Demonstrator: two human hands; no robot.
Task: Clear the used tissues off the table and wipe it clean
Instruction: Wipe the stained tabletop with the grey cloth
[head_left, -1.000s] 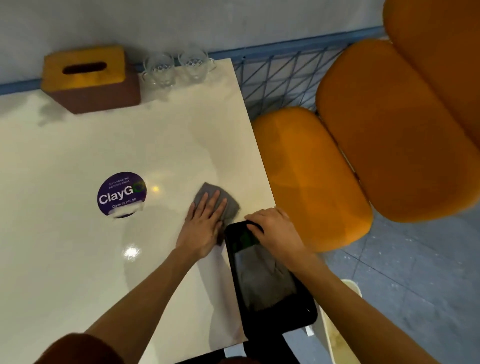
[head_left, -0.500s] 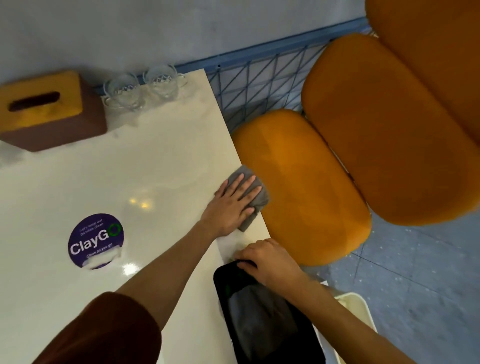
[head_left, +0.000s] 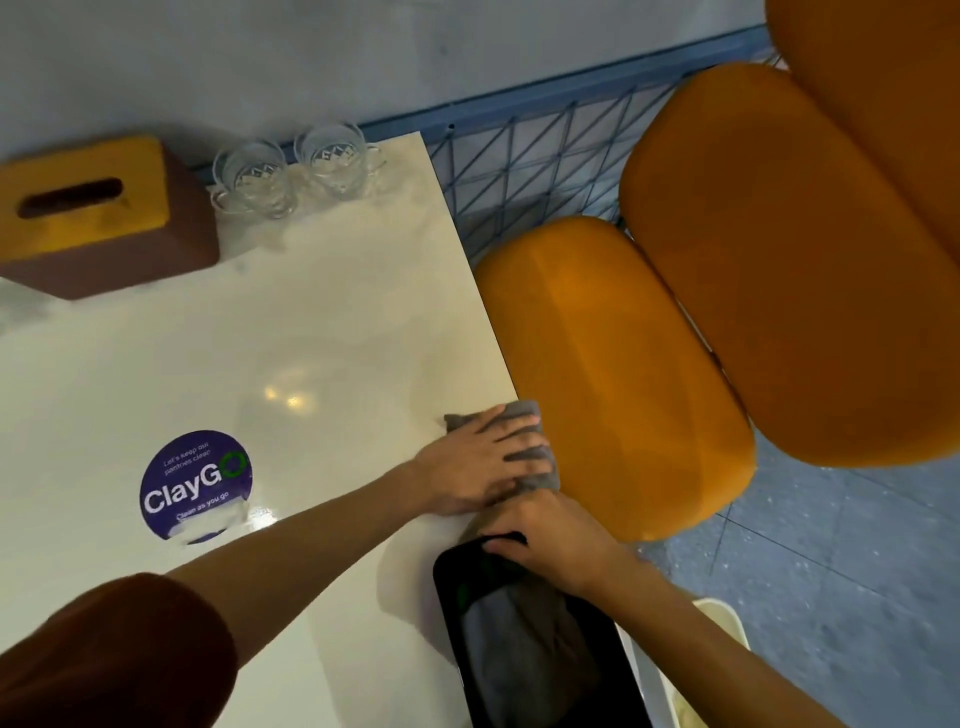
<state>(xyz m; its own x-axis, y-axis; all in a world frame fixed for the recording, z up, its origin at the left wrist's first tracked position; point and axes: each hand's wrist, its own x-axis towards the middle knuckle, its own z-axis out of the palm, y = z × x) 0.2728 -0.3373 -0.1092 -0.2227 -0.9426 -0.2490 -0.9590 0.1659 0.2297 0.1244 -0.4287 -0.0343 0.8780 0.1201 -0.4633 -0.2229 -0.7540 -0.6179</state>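
My left hand (head_left: 485, 470) lies flat with straight fingers on a grey cloth (head_left: 524, 415), pressing it against the right edge of the white table (head_left: 311, 322). The cloth hangs a little over that edge. My right hand (head_left: 550, 540) grips the top rim of a black tray (head_left: 524, 654), which I hold against the table's right edge, just below the cloth. Something grey lies inside the tray. No tissues show on the table top.
A yellow-topped brown tissue box (head_left: 93, 213) and two clear glass cups (head_left: 291, 169) stand at the table's far edge. A purple round sticker (head_left: 195, 486) is on the table. Orange seat cushions (head_left: 613, 374) sit close to the right; a white bin (head_left: 696, 670) is below.
My left hand has slid the cloth from the table's middle to the right edge and then back toward me. The right hand and tray now touch the cloth.
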